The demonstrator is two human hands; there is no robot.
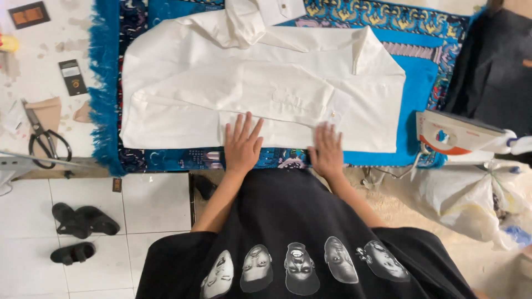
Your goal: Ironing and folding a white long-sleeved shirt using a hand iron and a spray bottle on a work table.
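black shirt cloth (299, 221) with a row of printed greyscale faces fills the near edge of the view. both bare hands reach out from it, palms down on the near hem of a white garment (260, 88). left hand (242, 145) has its grip wide, fingers spread flat, holding nothing; right hand (327, 152) lies flat the same way, fingers closer together, its heel just past the hem.

the garment is folded and spread across a blue patterned cloth (421, 94) with a fringed left edge, covering the bench. blue cloth shows bare to the right of the garment, up to an orange and white iron (451, 135) standing at the bench's right end.

left of the fringe, on the pale bench top (50, 50), lie black-handled scissors (41, 138), a small dark upright rectangular card (72, 77) and a brown square label (29, 14) near the far corner.

below, black sandals (83, 221) sit on the white tiled floor (155, 205); plastic bags (476, 199) crowd the right.
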